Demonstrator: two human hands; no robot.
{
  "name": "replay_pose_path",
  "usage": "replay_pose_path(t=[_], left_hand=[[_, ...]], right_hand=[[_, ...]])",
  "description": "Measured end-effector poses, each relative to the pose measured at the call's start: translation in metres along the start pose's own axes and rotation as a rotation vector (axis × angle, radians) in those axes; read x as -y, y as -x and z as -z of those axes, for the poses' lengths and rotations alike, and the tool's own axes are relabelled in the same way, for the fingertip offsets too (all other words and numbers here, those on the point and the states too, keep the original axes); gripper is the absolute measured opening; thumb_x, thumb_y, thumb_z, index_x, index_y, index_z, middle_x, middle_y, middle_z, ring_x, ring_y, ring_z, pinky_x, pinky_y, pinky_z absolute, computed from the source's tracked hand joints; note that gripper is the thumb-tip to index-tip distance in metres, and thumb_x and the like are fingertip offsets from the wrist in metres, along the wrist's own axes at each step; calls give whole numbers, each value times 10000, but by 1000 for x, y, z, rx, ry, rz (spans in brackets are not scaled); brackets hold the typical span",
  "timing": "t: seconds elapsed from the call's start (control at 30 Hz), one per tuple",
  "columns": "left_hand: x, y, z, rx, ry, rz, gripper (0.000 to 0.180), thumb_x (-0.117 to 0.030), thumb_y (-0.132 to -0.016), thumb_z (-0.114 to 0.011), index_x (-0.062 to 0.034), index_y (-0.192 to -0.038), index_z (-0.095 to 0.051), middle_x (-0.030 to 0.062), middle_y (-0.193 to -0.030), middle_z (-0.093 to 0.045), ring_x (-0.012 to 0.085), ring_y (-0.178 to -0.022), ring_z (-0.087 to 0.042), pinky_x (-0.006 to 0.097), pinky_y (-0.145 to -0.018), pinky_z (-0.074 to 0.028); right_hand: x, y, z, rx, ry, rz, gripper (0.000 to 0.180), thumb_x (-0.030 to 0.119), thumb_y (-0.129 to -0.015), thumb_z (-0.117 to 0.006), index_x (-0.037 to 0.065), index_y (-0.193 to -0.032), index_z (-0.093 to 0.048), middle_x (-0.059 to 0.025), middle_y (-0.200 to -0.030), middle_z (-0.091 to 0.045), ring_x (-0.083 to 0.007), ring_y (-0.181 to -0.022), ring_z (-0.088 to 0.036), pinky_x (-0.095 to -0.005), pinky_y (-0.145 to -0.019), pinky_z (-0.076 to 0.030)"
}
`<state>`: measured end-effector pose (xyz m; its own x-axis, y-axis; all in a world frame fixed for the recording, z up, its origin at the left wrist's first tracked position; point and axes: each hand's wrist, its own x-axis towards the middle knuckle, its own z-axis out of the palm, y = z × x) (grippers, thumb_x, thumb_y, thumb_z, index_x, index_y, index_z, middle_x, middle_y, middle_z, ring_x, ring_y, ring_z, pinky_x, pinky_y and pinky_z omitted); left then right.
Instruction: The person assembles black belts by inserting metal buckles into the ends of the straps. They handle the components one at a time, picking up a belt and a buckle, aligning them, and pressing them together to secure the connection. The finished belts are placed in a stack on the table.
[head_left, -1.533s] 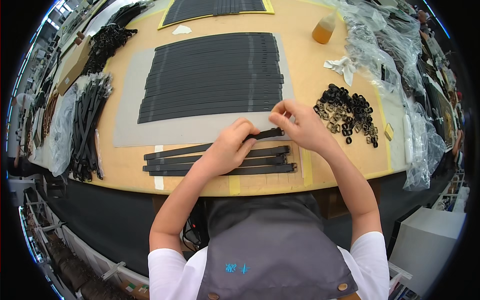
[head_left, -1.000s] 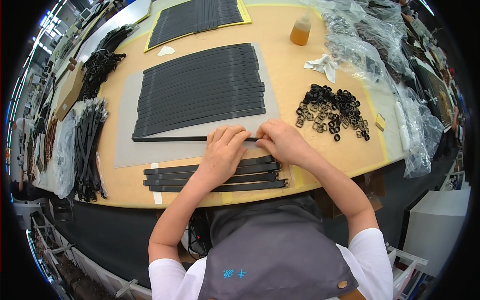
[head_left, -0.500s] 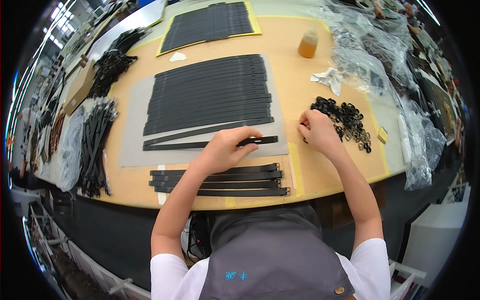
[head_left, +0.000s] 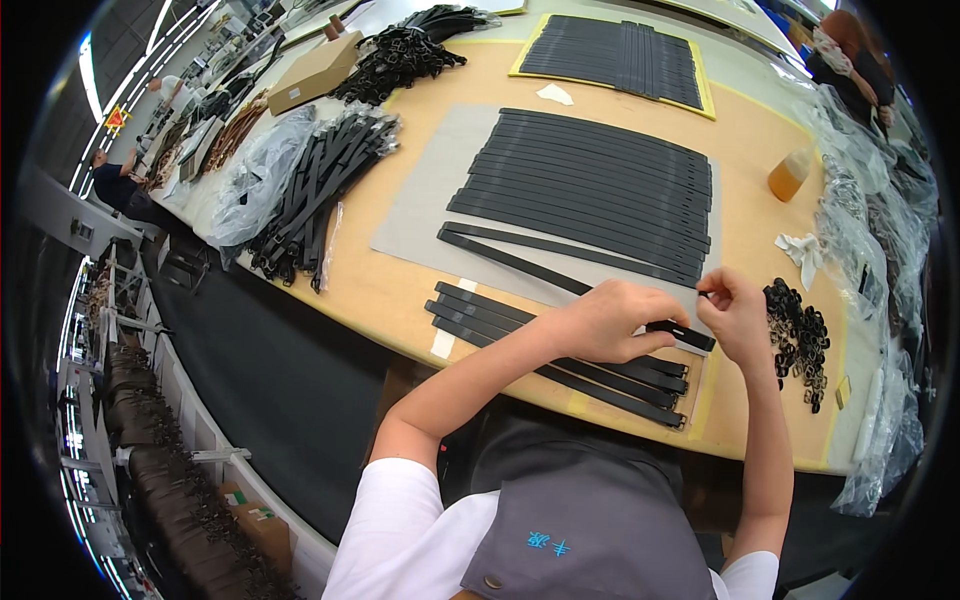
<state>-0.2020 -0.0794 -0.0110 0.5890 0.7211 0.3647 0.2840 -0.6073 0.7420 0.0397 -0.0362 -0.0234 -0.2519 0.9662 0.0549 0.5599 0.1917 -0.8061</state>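
A black belt strap [head_left: 515, 264] slants across the grey mat [head_left: 415, 210], its slotted end lifted slightly. My left hand [head_left: 622, 322] pinches it near that end, thumb below and fingers above. Just beyond the strap's tip is my right hand [head_left: 738, 315], closed at the fingertips on a small black piece, mostly hidden by the fingers. Another strap [head_left: 570, 248] lies beside the held one, below a neat row of black straps [head_left: 590, 185]. Nearer me, several straps with buckles at their right ends [head_left: 640, 400] lie side by side, partly under my left forearm.
Right of my right hand lies a pile of small black buckles [head_left: 797, 340]. Beyond it are a white cloth [head_left: 802, 255], a bottle of amber liquid [head_left: 789, 177] and clear plastic sheeting [head_left: 870, 230]. Bundled straps [head_left: 325, 185] and a cardboard box [head_left: 312, 75] stand left. Other people are farther off.
My right hand has moved from the buckle pile to the strap's slotted end. My left hand keeps its hold on the strap. The whole view has turned leftward.
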Motion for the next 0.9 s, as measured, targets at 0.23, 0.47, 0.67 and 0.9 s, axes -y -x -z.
replay_pose_path(t=[0.23, 0.47, 0.67, 0.9], left_hand=[[-16, 18, 24, -102, 41, -119, 268, -110, -869, -791, -86, -1126, -718, 65, -964, -738, 234, -790, -691, 342, -706, -555], [-76, 93, 205, -745, -83, -205, 334, 5, -857, -779, -1, -1183, -707, 95, -918, -712, 97, -701, -598, 232, -557, -450], [-133, 179, 332, -1114, -495, -495, 297, -36, -1014, -606, 22, -1304, -628, 69, -815, -603, 62, -570, -363, 203, -484, -236], [-48, 138, 257, -1037, -348, -150, 361, 72, -874, -760, 11, -1219, -672, 69, -1044, -714, 69, -842, -627, 198, -730, -518]], right_hand=[[63, -72, -137, 147, -137, 392, 136, 24, -822, -689, 20, -952, -649, -87, -860, -621, -190, -724, -599, -314, -690, -520], [52, -90, -173, 91, -5, 403, 92, 32, -847, -672, 26, -935, -644, -81, -883, -613, -178, -702, -573, -321, -676, -506], [57, -91, -181, 93, -64, 404, 129, 8, -850, -665, 15, -978, -644, -70, -889, -609, -154, -699, -565, -300, -663, -503], [54, -91, -175, 75, -184, 349, 122, -19, -882, -660, 15, -999, -650, -32, -887, -592, -84, -700, -539, -244, -641, -479]])
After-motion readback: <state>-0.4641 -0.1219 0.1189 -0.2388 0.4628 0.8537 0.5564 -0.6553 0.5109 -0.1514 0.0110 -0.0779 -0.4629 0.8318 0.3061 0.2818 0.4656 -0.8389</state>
